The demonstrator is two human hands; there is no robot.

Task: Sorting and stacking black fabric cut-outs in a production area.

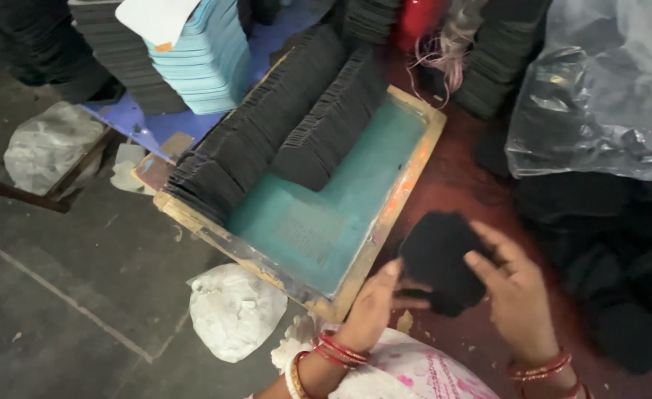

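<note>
Grey concrete floor (60,281) and a reddish-brown surface (459,177) frame a wooden tray (407,174) with a teal-green base, the fixed point of this workshop scene. Inside the tray, two long rows of thin black pieces (282,125) stand on edge, packed close and leaning toward its far end, while the near end of the tray shows bare green. Beyond the tray's far left corner rise stacks of dark sheets (119,52) and pale blue sheets (208,59). A crumpled white bag (233,310) lies on the floor just beside the tray's near corner, and another (49,144) sits well to its left. To the tray's right, a clear plastic sack (607,89) slumps over heaps of black material (622,251).

Just off the tray's near right edge, a fuzzy black pad (440,270), soft-edged and blurred, is held between both hands. The left hand (374,303) pinches its lower left edge, fingers curled. The right hand (514,292) grips its right side, thumb laid across the front. Red bangles circle both wrists.
</note>
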